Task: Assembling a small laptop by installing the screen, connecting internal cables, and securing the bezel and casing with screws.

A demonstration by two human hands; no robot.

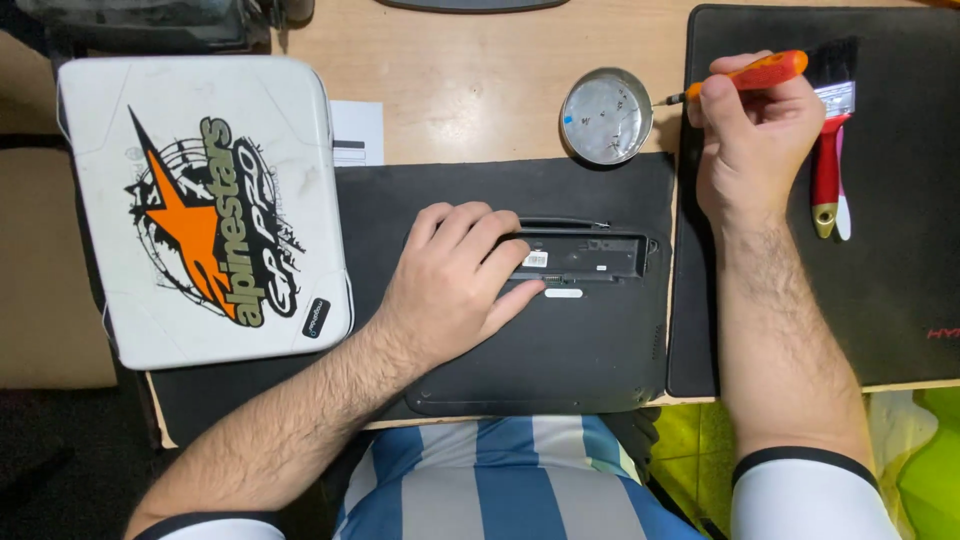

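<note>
Right hand (750, 150) pinches orange screwdriver (755, 72) in closed fingers, tip just beside round metal dish (606, 116) — shaft long axis runs toward left hand's side, tip at dish rim. Left hand (450, 290) lies flat, fingers spread narrow, holding nothing, pressing black laptop base (590, 340); open battery bay (590, 256) just past its fingertips. Dish lies beyond left fingers, well nearer right hand. Brush (828, 150) lies past right knuckles, untouched.
</note>
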